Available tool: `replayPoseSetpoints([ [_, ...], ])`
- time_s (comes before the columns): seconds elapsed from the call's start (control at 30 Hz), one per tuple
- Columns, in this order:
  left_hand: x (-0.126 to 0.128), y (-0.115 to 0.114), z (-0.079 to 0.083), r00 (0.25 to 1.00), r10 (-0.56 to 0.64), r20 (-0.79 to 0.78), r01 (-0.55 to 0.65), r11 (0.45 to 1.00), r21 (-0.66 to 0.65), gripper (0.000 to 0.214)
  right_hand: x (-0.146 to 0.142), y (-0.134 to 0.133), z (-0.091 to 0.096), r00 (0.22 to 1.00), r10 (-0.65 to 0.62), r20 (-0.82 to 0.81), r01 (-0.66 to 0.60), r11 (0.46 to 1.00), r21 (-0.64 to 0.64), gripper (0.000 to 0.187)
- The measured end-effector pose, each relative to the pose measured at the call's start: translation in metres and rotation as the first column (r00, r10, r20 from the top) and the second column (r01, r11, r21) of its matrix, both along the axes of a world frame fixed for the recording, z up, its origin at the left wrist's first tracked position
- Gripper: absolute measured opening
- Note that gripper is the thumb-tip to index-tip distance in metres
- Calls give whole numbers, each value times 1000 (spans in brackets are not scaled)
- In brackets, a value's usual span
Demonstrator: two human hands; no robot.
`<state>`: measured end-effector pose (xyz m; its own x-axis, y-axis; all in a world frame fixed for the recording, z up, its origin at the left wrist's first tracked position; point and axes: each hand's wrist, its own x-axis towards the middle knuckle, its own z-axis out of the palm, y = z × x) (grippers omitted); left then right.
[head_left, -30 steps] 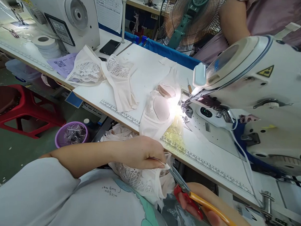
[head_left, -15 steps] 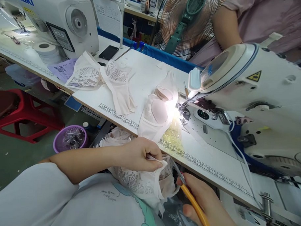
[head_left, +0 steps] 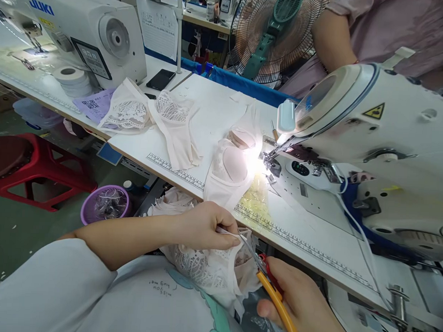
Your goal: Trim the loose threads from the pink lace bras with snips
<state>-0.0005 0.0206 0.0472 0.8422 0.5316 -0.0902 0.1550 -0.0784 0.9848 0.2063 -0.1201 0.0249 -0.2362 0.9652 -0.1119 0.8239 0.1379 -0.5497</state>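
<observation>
My left hand (head_left: 205,227) pinches the edge of a pale pink lace bra (head_left: 211,265) lying in my lap below the table edge. My right hand (head_left: 304,304) is closed on scissors (head_left: 266,279) with a red and yellow handle. Their blades point up and left and meet the fabric right beside my left fingertips. Another padded bra (head_left: 230,171) hangs over the table's front edge by the lit needle (head_left: 267,158) of the sewing machine (head_left: 375,137).
More lace pieces (head_left: 150,115) lie on the white table (head_left: 209,112), with a phone (head_left: 161,79) and tape rolls (head_left: 72,78) by a second machine (head_left: 77,30) at left. A fan (head_left: 273,27), another person behind it, a red stool (head_left: 28,164) and a purple bucket (head_left: 106,205) surround me.
My right hand has brought the scissors up and left, from low at my lap to the fabric edge that my left hand holds. The left hand has barely moved.
</observation>
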Motion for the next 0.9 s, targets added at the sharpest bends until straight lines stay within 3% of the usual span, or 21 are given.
replayPoseSetpoints([
  [0.3,0,3,-2,998,-40,-47,30,980,-195,17,0,2,0,999,21,-32,-21,1000,-12,60],
  [0.53,-2,6,1,997,-25,-76,6,972,-236,15,-4,5,-14,996,-17,-85,16,1000,-14,45],
  [0.77,-7,8,-2,999,25,22,-25,1000,12,16,8,4,-20,995,-65,-78,69,996,49,34],
  [0.9,-9,8,-6,989,17,145,-41,985,165,13,13,3,-14,998,-25,54,16,986,166,33],
])
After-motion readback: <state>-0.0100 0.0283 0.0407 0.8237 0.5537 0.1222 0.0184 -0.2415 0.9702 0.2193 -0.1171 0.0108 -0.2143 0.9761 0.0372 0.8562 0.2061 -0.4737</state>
